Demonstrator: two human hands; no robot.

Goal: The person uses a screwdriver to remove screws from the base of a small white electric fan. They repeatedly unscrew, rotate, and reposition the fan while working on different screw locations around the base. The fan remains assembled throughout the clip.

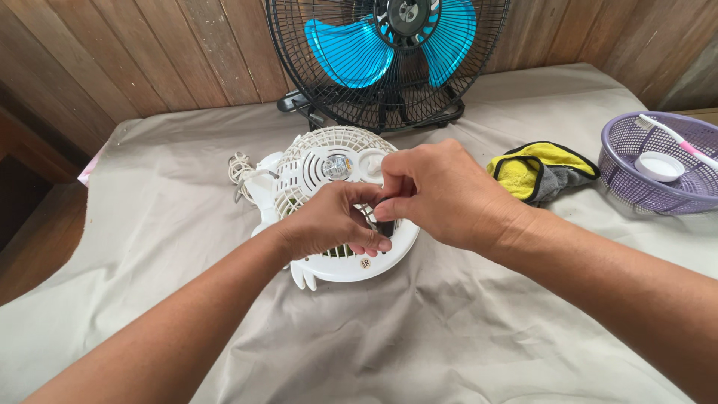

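A creased beige cloth covers the whole work surface, lit evenly by soft daylight. Behind it rises a wall of dark brown vertical wooden planks — the boards slant slightly in this view. At the left edge, a brown wooden plank floor lies lower down, in shadow.

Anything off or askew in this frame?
Mild oddities only. The small white plastic fan lies flat, grille up, on the wrinkled beige cloth, both hands at its front edge. Its white cord sits bunched beside it. The yellow and grey rag lies crumpled. No spill or visible damage.
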